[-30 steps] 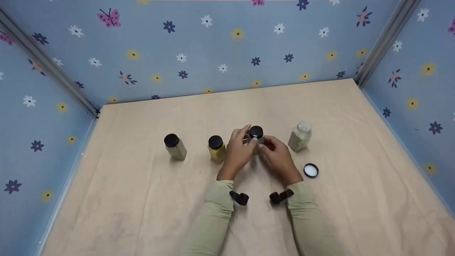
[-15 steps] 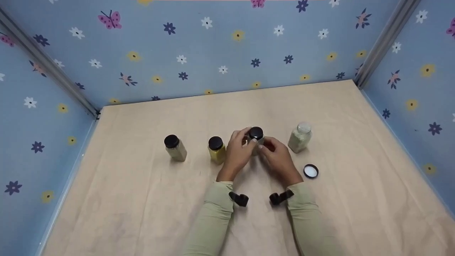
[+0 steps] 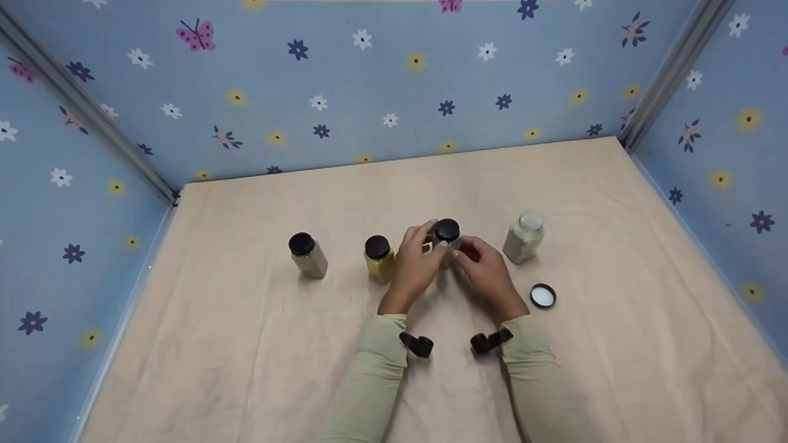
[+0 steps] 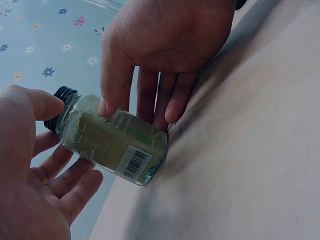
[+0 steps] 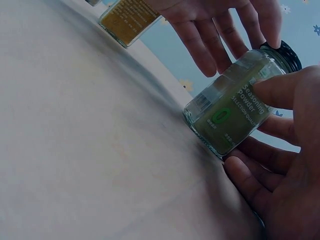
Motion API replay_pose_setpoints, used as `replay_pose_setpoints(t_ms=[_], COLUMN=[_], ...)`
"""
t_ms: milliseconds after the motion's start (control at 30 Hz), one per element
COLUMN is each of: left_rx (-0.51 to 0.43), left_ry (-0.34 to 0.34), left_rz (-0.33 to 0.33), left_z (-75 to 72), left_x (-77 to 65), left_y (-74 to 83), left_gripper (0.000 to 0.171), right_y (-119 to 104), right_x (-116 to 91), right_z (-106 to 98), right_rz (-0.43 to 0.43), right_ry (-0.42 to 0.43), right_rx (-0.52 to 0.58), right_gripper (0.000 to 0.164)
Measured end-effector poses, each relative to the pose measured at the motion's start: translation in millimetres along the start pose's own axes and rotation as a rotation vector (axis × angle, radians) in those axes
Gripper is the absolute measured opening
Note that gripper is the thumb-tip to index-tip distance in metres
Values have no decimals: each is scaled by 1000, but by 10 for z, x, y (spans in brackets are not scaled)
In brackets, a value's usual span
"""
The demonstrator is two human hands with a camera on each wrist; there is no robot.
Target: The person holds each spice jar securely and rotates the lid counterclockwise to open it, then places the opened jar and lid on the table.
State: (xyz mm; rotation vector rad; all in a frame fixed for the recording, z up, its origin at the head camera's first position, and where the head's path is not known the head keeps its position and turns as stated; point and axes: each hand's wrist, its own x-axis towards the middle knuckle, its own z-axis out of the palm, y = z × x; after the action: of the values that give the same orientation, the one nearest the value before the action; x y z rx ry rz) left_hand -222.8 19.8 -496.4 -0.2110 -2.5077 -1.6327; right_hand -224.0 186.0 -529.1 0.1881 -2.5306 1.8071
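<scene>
A glass seasoning jar (image 5: 230,110) with a black screw lid (image 3: 447,229) stands upright on the cloth, greenish powder inside. Its label reads "Seasoning Powder", and a barcode shows in the left wrist view. My left hand (image 3: 417,266) pinches the lid between thumb and fingers. With thumb and fingers, my right hand (image 3: 489,271) holds the jar's body lower down. Just left of my left hand stands a jar of yellow powder (image 3: 380,268), its black lid on. To the right of my right hand is a lidless jar of pale green powder (image 3: 523,241).
A loose black lid (image 3: 543,296) lies inner side up near my right wrist. Farther left stands another black-lidded jar (image 3: 311,263) of greyish powder. Beige cloth (image 3: 203,344) covers the table, and blue flowered panels (image 3: 394,80) enclose its back and sides.
The head view has shifted slightly. Both hands keep their places on the jar and its lid, and the other jars have not moved.
</scene>
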Motion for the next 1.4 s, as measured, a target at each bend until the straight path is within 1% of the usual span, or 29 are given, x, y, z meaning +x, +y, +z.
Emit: replay_pose_setpoints(t_ms=[100, 200, 333, 433, 700, 967, 1067, 1400], left_rx=[-7, 6, 35, 36, 3, -14, -20, -80], left_ry=[-20, -35, -45, -40, -6, 15, 18, 22], left_rz=[-8, -12, -22, -15, 3, 16, 16, 10], left_z=[3, -5, -9, -4, -3, 5, 3, -4], left_x=[6, 16, 9, 6, 2, -7, -7, -9], left_y=[-7, 0, 5, -2, -27, -58, -51, -42], left_gripper=[55, 60, 62, 59, 50, 44, 42, 39], right_y=[3, -5, -5, -9, -13, -1, -1, -4], right_x=[-6, 0, 10, 15, -4, -12, -5, -4], right_z=[7, 5, 5, 5, 13, 30, 27, 13], right_rz=[9, 7, -2, 3, 18, 19, 22, 15], right_ry=[3, 6, 3, 1, 2, 18, 20, 24], right_rx=[-7, -20, -27, -24, -9, -8, -13, -27], right_gripper=[35, 35, 35, 34, 34, 33, 33, 31])
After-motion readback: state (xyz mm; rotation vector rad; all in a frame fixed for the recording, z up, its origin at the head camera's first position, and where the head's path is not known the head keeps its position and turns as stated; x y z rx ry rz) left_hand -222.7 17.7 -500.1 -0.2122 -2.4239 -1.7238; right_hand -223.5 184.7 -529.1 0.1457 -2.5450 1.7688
